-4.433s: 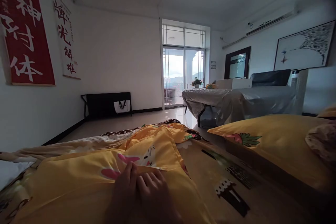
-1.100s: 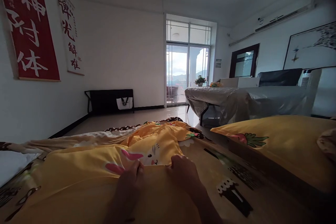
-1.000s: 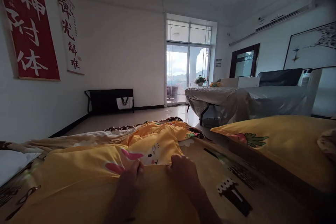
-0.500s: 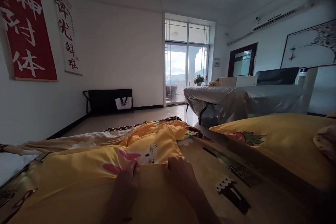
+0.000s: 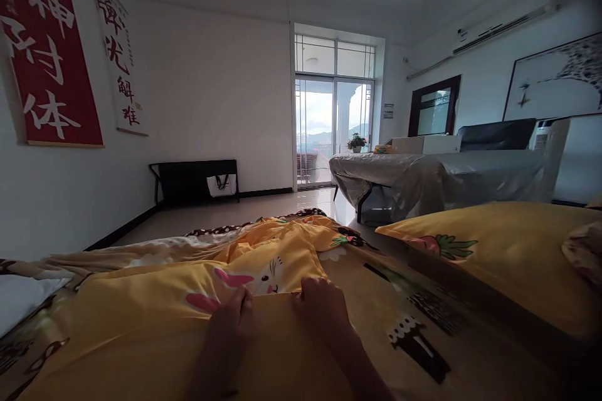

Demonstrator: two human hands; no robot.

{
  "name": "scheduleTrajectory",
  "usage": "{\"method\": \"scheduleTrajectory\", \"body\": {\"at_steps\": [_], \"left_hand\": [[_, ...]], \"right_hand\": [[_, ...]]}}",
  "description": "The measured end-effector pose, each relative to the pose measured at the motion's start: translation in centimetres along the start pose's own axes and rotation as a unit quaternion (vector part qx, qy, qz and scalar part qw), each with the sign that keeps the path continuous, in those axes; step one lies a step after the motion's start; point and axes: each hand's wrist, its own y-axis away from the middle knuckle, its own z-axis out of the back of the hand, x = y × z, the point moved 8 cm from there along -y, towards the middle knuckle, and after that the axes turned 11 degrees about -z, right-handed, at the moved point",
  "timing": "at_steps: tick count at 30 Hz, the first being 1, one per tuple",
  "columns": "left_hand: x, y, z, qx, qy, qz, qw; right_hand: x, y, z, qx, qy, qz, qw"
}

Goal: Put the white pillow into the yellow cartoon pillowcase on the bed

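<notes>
Right up front: yellow fabric quilt cover with a pink-eared rabbit print (image 5: pixel 155 307) lies spread over the bed, folded edge running across between both hands. It sits on a tan bedsheet with dark printed patterns (image 5: pixel 404 319).

Left hand (image 5: pixel 226 332) rests on the fold, fingers (image 5: pixel 242 301) curled down onto the edge just below the rabbit's pink ear; looks like a pinch on the cloth, but the thumb is hidden, so I cannot tell how firmly it is held. Right hand (image 5: pixel 324 313) is just beside it, knuckles up, fingers bent over the same edge, closed on the cloth. Hands are near each other, not touching.

Yellow pillow with a carrot print (image 5: pixel 493 244) lies to the right, apart from the cover.

Room: glossy tiled floor (image 5: pixel 226 216), grey-sheeted table (image 5: pixel 423 178), black bench with a white bag (image 5: pixel 192 182) at the far wall, glass balcony doors (image 5: pixel 332 128), red calligraphy banner (image 5: pixel 44 56) on the left wall.
</notes>
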Motion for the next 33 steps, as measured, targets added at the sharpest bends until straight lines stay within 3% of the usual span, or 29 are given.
{"method": "scheduleTrajectory", "body": {"at_steps": [9,17,27,33], "left_hand": [[-0.7,0.0,0.0,0.006,-0.021,-0.022,1.000],[-0.1,-0.1,0.4,-0.020,-0.008,-0.007,1.000],[0.0,-0.1,0.2,-0.005,-0.013,0.000,1.000],[-0.3,-0.1,0.1,0.008,-0.014,-0.002,1.000]], "right_hand": [[-0.7,-0.3,0.4,-0.006,-0.003,-0.022,1.000],[-0.9,-0.1,0.4,0.022,-0.066,0.012,0.998],[-0.9,0.2,0.6,-0.018,-0.005,0.006,1.000],[-0.6,-0.3,0.1,-0.009,0.004,-0.007,1.000]]}}
